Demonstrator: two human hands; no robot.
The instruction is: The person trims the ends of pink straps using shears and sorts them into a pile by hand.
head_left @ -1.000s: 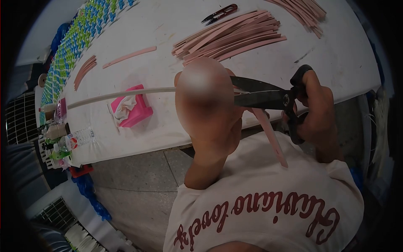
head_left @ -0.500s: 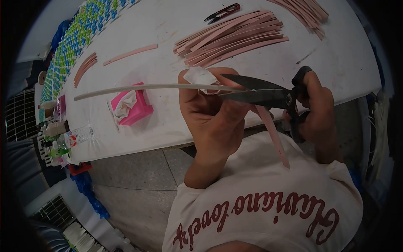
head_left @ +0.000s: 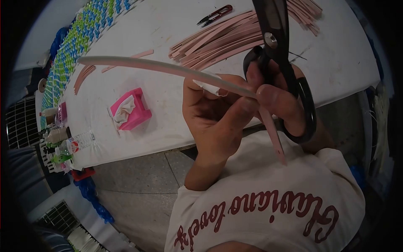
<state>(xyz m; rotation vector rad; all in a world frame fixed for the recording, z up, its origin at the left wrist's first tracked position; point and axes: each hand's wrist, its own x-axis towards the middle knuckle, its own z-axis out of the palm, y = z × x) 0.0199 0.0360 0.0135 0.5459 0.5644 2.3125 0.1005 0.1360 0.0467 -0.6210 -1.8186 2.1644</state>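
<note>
There are 2 hands, the left hand (head_left: 214, 122) and the right hand (head_left: 277, 98), plus 1 pair of scissors (head_left: 273, 25), 1 pair of snips (head_left: 216, 14), 1 long strip (head_left: 147, 66), 1 pink box (head_left: 136, 114), 2 heaps of strips (head_left: 218, 40) (head_left: 304, 8) — and 1 table (head_left: 336, 54).

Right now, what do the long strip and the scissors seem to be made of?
The strip, held by the left hand, looks like soft rubber or foam: matte pink, pale edge, bowing along its length. The scissors in the right hand look like dark metal with a dull sheen and a bright pivot screw; the black loops are perhaps plastic.
</note>
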